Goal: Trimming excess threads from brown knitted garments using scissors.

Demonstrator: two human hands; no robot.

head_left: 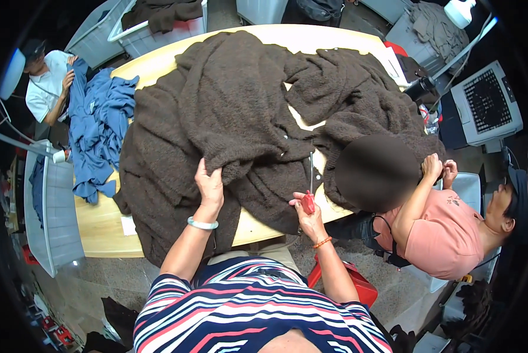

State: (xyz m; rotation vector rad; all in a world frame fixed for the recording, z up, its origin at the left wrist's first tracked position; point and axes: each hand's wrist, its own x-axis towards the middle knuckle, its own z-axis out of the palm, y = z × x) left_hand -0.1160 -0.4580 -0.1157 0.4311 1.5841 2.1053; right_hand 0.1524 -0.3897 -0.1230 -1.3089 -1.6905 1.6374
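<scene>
A dark brown knitted garment (231,100) lies bunched across the table in front of me, with small pale buttons along one edge. My left hand (208,187) is closed on a fold of it, thumb on the near side. In my right hand (311,220) are red-handled scissors (308,203), their thin metal blades pointing away from me. The blade tips lie beside the garment's buttoned edge, over a gap where the tabletop shows. From this view I cannot tell whether they touch the cloth.
More brown knitwear (370,106) covers the right of the pale wooden table (102,232). At right, a person in a pink shirt (443,235) has both hands by the knitwear. Far left, another person (49,85) handles blue garments (99,117). White bins (58,206) stand around.
</scene>
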